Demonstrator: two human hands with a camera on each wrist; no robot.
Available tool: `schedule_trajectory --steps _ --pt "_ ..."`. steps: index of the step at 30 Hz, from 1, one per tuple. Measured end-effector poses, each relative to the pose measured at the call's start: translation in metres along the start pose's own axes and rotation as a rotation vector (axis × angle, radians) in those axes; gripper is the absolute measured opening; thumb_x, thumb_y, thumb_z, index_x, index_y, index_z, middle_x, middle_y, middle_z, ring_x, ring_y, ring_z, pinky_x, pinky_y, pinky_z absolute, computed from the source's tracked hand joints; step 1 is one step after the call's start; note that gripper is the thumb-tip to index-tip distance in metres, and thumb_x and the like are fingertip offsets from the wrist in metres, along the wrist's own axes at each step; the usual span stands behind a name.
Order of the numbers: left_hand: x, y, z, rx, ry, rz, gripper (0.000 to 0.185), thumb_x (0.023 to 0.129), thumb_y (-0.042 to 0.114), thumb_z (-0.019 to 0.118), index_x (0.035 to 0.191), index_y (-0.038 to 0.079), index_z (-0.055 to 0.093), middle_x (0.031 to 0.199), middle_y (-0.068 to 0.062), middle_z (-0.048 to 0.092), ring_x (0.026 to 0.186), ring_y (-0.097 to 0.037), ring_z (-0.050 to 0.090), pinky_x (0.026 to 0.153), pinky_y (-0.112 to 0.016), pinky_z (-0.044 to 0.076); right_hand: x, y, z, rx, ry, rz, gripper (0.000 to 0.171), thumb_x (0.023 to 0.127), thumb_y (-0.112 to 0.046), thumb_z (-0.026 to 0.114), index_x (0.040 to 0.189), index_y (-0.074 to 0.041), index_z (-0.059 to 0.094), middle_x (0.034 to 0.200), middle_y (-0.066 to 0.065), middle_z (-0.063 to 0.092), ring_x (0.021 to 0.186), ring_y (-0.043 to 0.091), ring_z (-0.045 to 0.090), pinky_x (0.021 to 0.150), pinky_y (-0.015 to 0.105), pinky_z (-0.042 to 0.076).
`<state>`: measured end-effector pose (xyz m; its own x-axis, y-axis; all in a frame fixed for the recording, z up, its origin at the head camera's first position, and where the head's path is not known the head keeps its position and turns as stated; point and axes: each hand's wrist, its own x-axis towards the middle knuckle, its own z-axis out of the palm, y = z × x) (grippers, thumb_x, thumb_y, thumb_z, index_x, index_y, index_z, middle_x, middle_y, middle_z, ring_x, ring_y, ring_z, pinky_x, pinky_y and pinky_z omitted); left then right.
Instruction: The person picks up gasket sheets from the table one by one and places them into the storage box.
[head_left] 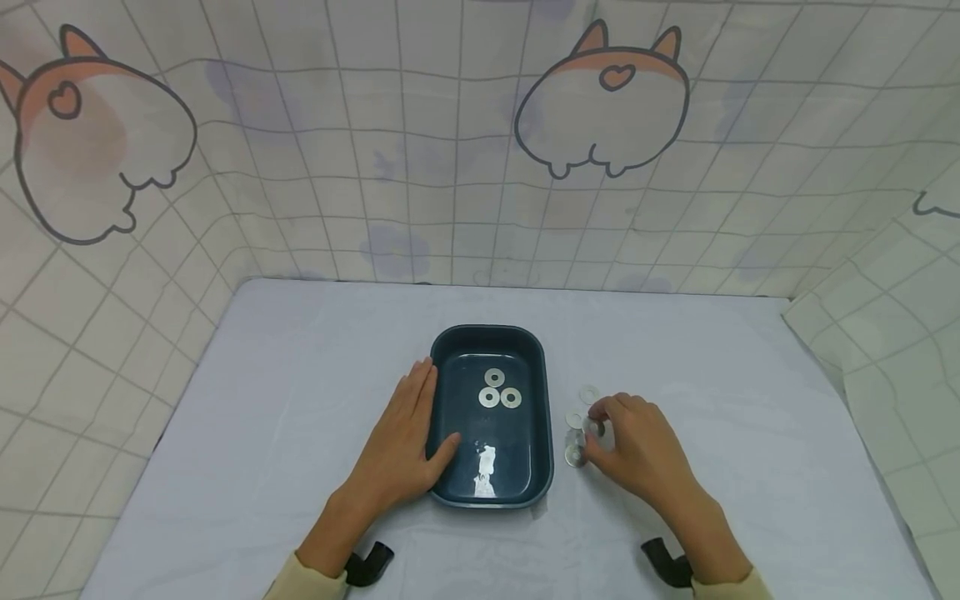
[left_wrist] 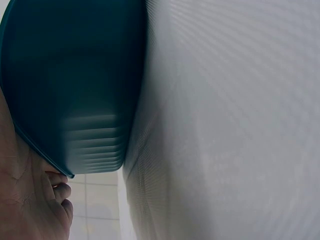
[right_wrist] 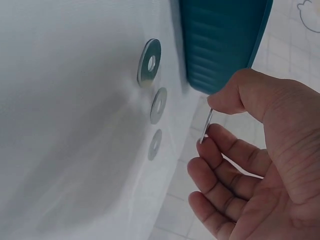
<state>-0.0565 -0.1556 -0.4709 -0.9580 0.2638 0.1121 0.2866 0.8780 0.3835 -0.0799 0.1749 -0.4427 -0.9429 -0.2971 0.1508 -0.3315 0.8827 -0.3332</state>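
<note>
Our left hand (head_left: 401,442) is lying flat and relaxed against the left side of the tray (head_left: 537,400), thumb hooking over the rim, basically just steadying it. Our right hand (head_left: 633,446) is working just to the right of the tray, and the right wrist view shows it pinching one washer (right_wrist: 206,125) on edge between thumb and fingertips, lifted just off the tabletop (head_left: 262,400).

So where are we at? Three washers in the tray (head_left: 499,390) are sitting touching each other in a little cluster toward the far half, so that bit looks done. Three loose washers (head_left: 580,425) are lying flat on the tabletop beside the tray, in a rough line near our right hand, plus the one we're pinching. If we're collecting them into the tray, we're guessing we're a bit under halfway: three in, four to go. There's also a white glare patch in the near end of the tray; that looks like a reflection, not a part.
</note>
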Motion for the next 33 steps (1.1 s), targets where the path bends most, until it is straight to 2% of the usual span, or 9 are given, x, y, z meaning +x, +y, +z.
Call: schedule_trajectory --steps 18,33 --pt "0.0 -0.001 0.001 0.001 -0.009 -0.001 0.094 0.1 0.048 0.059 0.17 0.003 0.013 0.181 -0.01 0.01 0.169 -0.027 0.012 0.137 -0.048 0.02 0.013 -0.011 -0.007 -0.022 0.018 -0.066 0.018 0.081 -0.013 0.079 0.097 -0.006 0.076 0.087 0.007 0.072 0.082 0.023 0.061 0.09 0.049 0.06" --pt "-0.001 -0.001 0.002 0.013 -0.003 -0.005 0.095 0.1 0.048 0.06 0.17 0.005 0.012 0.181 -0.008 0.006 0.169 -0.027 0.013 0.137 -0.048 0.021 0.022 -0.019 -0.017 -0.027 -0.016 -0.056 0.022 0.083 -0.017 0.08 0.102 -0.007 0.075 0.091 0.006 0.073 0.09 0.023 0.062 0.095 0.049 0.057"
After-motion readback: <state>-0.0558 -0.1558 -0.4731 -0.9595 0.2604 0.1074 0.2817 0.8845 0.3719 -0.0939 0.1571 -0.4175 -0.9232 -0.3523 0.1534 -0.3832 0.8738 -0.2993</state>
